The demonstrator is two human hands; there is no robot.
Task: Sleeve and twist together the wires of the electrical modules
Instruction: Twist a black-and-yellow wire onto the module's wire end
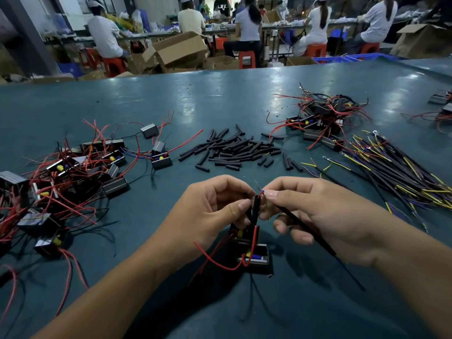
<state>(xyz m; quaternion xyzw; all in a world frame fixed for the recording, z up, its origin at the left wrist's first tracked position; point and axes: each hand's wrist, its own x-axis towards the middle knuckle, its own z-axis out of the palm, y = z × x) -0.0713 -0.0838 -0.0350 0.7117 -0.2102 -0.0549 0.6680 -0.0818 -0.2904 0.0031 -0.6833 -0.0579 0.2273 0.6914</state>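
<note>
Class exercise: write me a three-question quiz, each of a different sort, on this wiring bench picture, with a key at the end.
1. True or false: the loose pile of short black sleeve tubes lies beyond both hands on the teal table.
2. Which hand pinches the long black sheathed cable? A. left hand B. right hand
3. Fill in: the heap of yellow-and-purple wired black cables lies to the person's ____.

Key: 1 true; 2 B; 3 right.

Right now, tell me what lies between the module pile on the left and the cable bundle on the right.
In the head view, a scatter of black sleeve pieces on the table.
</note>
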